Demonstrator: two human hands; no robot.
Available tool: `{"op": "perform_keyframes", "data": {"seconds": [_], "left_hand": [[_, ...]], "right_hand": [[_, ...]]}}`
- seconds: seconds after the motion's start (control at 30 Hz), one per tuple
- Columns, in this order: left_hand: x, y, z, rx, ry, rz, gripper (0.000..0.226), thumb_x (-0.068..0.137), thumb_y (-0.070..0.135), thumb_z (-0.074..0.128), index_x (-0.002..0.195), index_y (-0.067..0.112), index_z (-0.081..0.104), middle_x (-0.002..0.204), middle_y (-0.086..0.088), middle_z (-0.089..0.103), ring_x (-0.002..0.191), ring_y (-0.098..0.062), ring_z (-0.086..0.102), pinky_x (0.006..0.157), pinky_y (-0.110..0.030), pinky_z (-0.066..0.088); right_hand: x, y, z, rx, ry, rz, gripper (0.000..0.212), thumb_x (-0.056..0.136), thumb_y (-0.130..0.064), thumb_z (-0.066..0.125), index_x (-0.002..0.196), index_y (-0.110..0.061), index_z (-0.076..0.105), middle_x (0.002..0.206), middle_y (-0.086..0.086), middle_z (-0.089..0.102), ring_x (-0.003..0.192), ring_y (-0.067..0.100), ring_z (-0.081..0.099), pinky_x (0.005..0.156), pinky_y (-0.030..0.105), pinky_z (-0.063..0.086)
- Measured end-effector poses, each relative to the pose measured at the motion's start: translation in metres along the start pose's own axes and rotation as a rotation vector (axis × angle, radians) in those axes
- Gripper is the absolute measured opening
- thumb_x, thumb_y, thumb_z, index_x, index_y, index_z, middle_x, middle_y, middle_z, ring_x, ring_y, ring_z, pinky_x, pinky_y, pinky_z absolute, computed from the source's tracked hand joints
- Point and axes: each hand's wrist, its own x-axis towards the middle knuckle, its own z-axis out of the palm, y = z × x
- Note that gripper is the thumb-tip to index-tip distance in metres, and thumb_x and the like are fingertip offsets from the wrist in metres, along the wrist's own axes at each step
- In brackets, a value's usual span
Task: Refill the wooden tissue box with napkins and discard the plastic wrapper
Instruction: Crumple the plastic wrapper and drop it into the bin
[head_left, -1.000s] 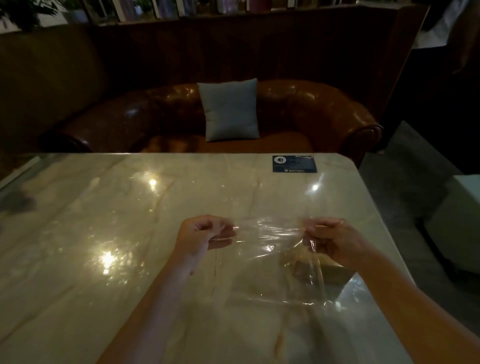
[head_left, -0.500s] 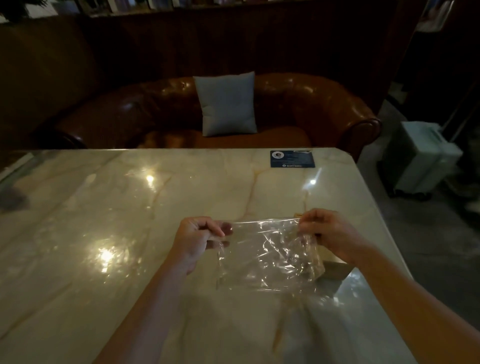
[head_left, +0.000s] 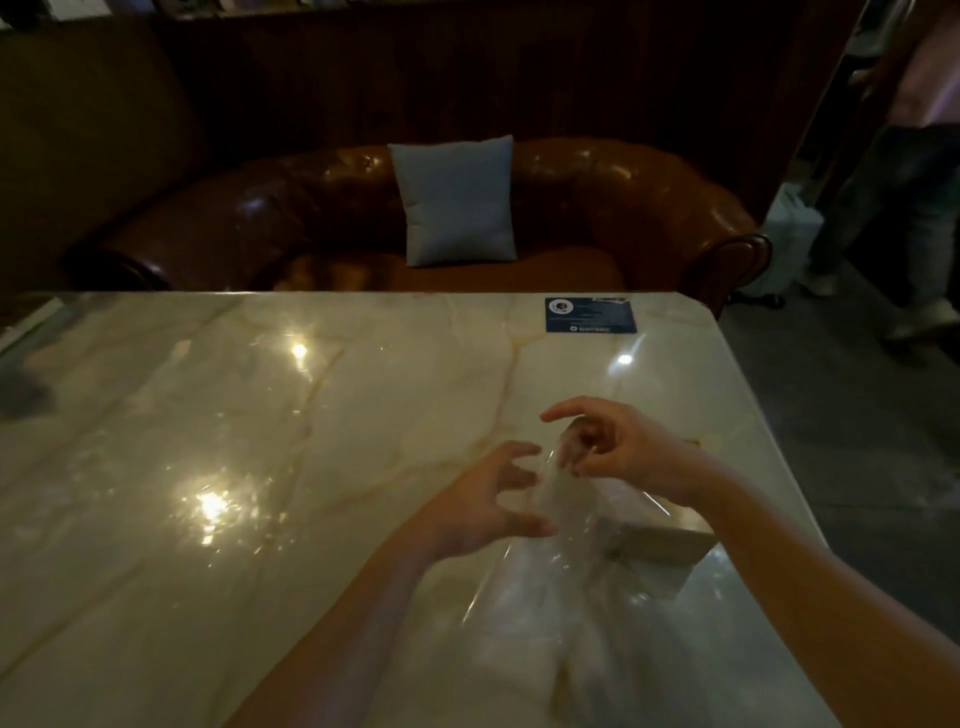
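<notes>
A clear plastic wrapper (head_left: 566, 587) is gathered into a loose, crumpled column and hangs over the marble table (head_left: 260, 467) near its right edge. My right hand (head_left: 628, 452) pinches the wrapper's top end, forefinger stretched out. My left hand (head_left: 478, 504) is just left of it, fingers spread, thumb and fingertips at the wrapper's left side without a clear grip. Behind the wrapper, under my right wrist, stands the light wooden tissue box (head_left: 665, 535); the plastic and my arm partly cover it, and its inside is hidden.
A dark blue card (head_left: 590, 314) lies at the table's far right corner. Beyond the table is a brown leather sofa (head_left: 623, 208) with a grey cushion (head_left: 457, 200). A person's legs (head_left: 898, 208) and a pale bin (head_left: 792, 234) are on the floor at right.
The wrapper was stretched flat between both hands; now it is bunched together. My hands have come close to each other, and the left has loosened its pinch. A person has stepped in at right.
</notes>
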Motion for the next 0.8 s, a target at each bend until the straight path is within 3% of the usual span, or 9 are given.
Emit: {"op": "perform_keyframes", "data": {"seconds": [0.07,0.13,0.2,0.27,0.33,0.43,0.57,0.7,0.8], "left_hand": [[0.007,-0.002,0.007,0.023,0.009,0.075,0.038,0.068,0.011,0.078,0.102,0.013,0.060,0.091,0.001,0.067,0.085,-0.010,0.062,0.079,-0.029,0.050],[0.010,-0.003,0.009,0.082,0.059,0.141,0.016,0.070,0.012,0.073,0.083,0.006,0.066,0.076,0.006,0.065,0.073,-0.007,0.058,0.070,-0.025,0.047],[0.011,-0.004,0.008,0.081,0.128,0.157,0.007,0.072,0.005,0.072,0.078,0.005,0.068,0.073,-0.007,0.066,0.071,-0.014,0.056,0.068,-0.029,0.046],[0.012,-0.004,0.004,0.023,0.177,0.158,0.005,0.073,-0.001,0.070,0.076,0.003,0.068,0.069,-0.014,0.065,0.069,-0.019,0.056,0.066,-0.031,0.046],[0.011,-0.003,-0.001,-0.098,0.213,0.131,0.014,0.076,-0.006,0.066,0.072,0.007,0.066,0.061,-0.001,0.068,0.064,-0.017,0.060,0.061,-0.026,0.049],[0.011,-0.004,-0.008,-0.288,0.251,0.084,0.024,0.078,-0.008,0.062,0.071,0.014,0.064,0.058,0.004,0.070,0.059,-0.009,0.066,0.056,-0.024,0.054],[0.010,-0.004,-0.015,-0.484,0.274,0.085,0.010,0.070,0.004,0.071,0.071,0.013,0.068,0.065,-0.002,0.072,0.063,-0.014,0.068,0.056,-0.029,0.058],[0.014,-0.010,-0.019,-0.643,0.393,0.064,0.013,0.076,-0.001,0.066,0.074,0.011,0.068,0.071,-0.004,0.075,0.068,-0.018,0.071,0.053,-0.031,0.058],[0.018,-0.016,-0.019,-0.754,0.474,0.016,0.014,0.079,-0.002,0.062,0.077,0.010,0.068,0.069,-0.004,0.074,0.067,-0.017,0.071,0.057,-0.034,0.060]], "right_hand": [[0.003,-0.005,0.003,-0.064,-0.008,-0.029,0.050,0.076,0.006,0.063,0.107,-0.033,0.056,0.085,0.007,0.066,0.085,0.021,0.065,0.079,0.030,0.056],[0.006,-0.007,0.003,-0.080,-0.009,-0.037,0.049,0.076,0.001,0.066,0.108,-0.035,0.055,0.082,-0.003,0.067,0.083,0.013,0.065,0.076,0.024,0.056],[0.007,-0.006,0.000,-0.100,0.001,-0.018,0.049,0.076,-0.006,0.069,0.114,-0.032,0.053,0.085,-0.005,0.065,0.081,0.004,0.063,0.071,0.013,0.052],[0.007,-0.004,-0.006,-0.123,0.019,0.028,0.054,0.074,-0.012,0.073,0.120,-0.028,0.050,0.089,-0.006,0.063,0.081,-0.002,0.061,0.067,0.006,0.048],[0.007,0.000,-0.012,-0.082,0.018,0.089,0.059,0.072,-0.019,0.074,0.125,-0.025,0.049,0.092,-0.005,0.065,0.085,-0.001,0.062,0.070,0.008,0.050],[0.003,0.008,-0.020,0.163,-0.024,0.123,0.061,0.070,-0.038,0.072,0.125,-0.025,0.049,0.097,0.000,0.071,0.095,0.012,0.067,0.082,0.026,0.054],[0.000,0.024,-0.020,0.590,-0.053,0.139,0.086,0.054,-0.061,0.075,0.125,-0.018,0.052,0.114,0.016,0.065,0.108,0.033,0.061,0.093,0.043,0.050],[0.002,0.040,-0.008,0.809,-0.079,0.079,0.087,0.058,-0.057,0.075,0.127,-0.012,0.048,0.111,0.019,0.065,0.105,0.036,0.060,0.090,0.047,0.047],[0.010,0.046,0.007,0.747,0.012,0.138,0.079,0.053,-0.049,0.081,0.119,-0.016,0.052,0.102,0.011,0.071,0.097,0.029,0.066,0.079,0.038,0.052]]}}
